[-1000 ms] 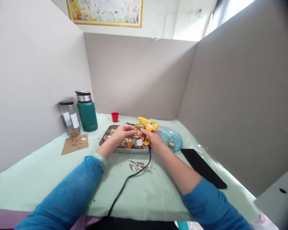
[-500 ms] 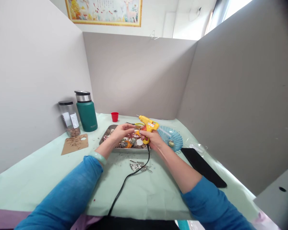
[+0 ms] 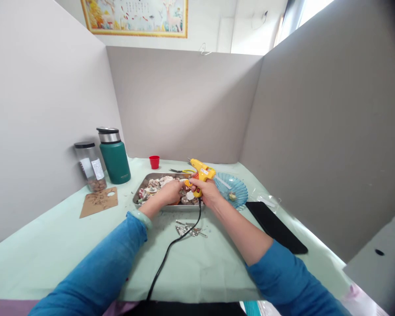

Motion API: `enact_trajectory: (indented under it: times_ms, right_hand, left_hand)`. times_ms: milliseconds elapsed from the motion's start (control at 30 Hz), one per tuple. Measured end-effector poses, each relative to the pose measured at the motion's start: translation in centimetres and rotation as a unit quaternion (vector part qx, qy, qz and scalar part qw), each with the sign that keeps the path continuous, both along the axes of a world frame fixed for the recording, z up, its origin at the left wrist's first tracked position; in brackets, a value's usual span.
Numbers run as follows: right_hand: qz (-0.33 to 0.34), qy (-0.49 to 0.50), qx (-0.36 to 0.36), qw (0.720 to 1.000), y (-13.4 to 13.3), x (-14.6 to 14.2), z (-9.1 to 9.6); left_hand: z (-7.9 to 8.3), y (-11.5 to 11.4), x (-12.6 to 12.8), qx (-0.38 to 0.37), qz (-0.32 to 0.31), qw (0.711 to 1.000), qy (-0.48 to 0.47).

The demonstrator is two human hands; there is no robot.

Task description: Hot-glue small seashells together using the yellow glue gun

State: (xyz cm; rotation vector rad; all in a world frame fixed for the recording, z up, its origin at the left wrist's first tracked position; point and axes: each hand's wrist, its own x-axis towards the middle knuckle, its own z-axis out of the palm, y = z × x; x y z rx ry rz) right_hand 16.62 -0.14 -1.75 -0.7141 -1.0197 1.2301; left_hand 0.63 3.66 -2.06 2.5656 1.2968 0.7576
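Observation:
My right hand is closed round the handle of a yellow glue gun, whose nozzle points up and left. A clear glue stick juts from its back. The thumb and fingertips seem pinched near a small orange piece; whether they hold it is unclear. My left hand reaches down into a metal tray of seashells, its fingertips hidden among them. In front of the tray lies a small heap of silver metal pins or clips, crossed by the gun's black cord.
To the left stand a green bottle, a clear jar and a brown board. Behind the tray are a red cup and scissors. A blue plate and a black slab lie right. Grey partitions enclose the table.
My left hand has gone from beside the right fingertips down into the shells, uncovering more of the tray's left side. My right hand keeps the glue gun. The view has shifted slightly right.

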Motion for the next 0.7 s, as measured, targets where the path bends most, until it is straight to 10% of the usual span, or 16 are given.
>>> enact_trajectory:
  times_ms: [367, 700]
  right_hand:
    - [-0.012, 0.018, 0.018, 1.000, -0.1, -0.1, 0.1]
    - [-0.050, -0.050, 0.027, 0.997, -0.4, -0.7, -0.1]
  left_hand:
    - [1.7, -1.5, -1.8, -0.203, -0.015, 0.908, -0.365]
    - [2.1, -2.5, -0.7, -0.242, -0.057, 0.885, -0.394]
